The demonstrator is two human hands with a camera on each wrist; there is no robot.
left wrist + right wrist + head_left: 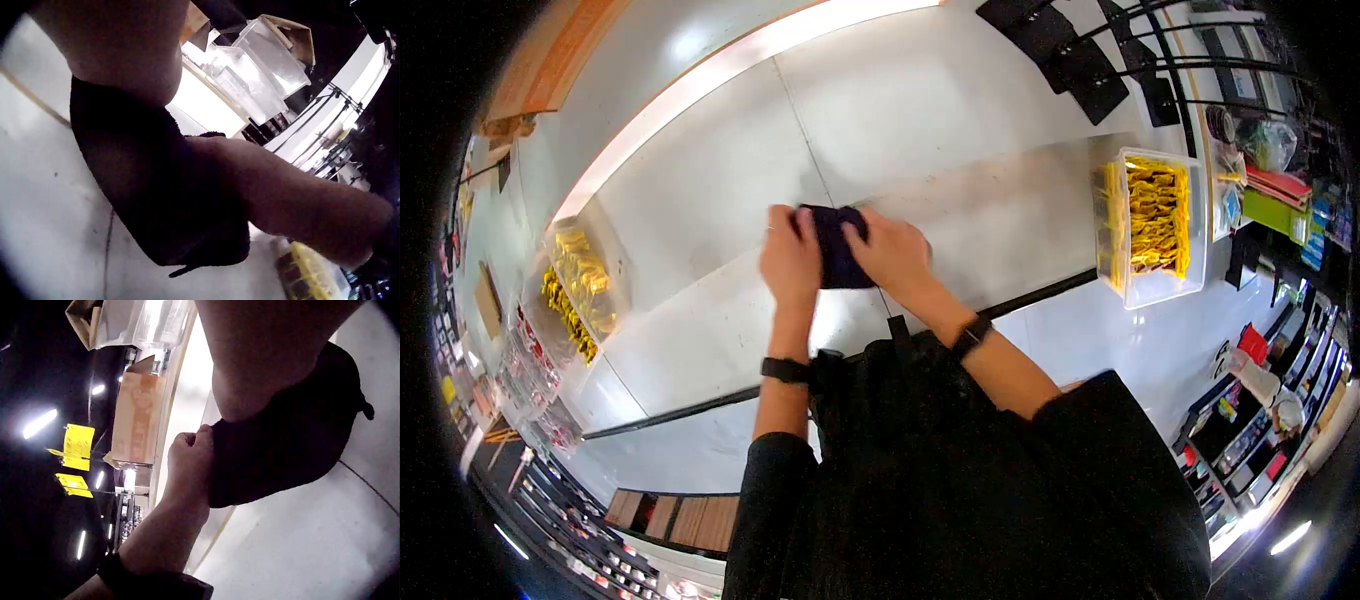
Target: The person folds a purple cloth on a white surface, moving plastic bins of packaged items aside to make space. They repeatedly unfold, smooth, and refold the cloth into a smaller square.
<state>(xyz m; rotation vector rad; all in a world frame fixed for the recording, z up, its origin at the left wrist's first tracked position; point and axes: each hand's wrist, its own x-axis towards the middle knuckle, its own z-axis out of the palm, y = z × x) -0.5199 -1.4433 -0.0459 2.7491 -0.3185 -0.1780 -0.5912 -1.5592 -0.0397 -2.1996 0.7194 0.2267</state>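
Note:
A small dark purple, nearly black cloth item (838, 250) is held just above the white table between both hands. At its left edge the left hand (792, 255) grips it, and the right hand (892, 255) pinches its right side, thumb on top. The left wrist view shows the dark cloth (144, 169) hanging with a small loop or tab at its lower edge, and the right hand (231, 169) on its far side. From the right wrist, the cloth (281, 444) has a small tab at one corner, with the left hand (190, 459) curled at its edge.
On the right stands a clear bin (1155, 225) of yellow-packaged items. Further clear bins with yellow packets (585, 275) are at the left. Black racks (1100, 60) stand at the upper right. A cardboard box (137, 419) appears in the right wrist view. Another person (1270, 390) is at the far right.

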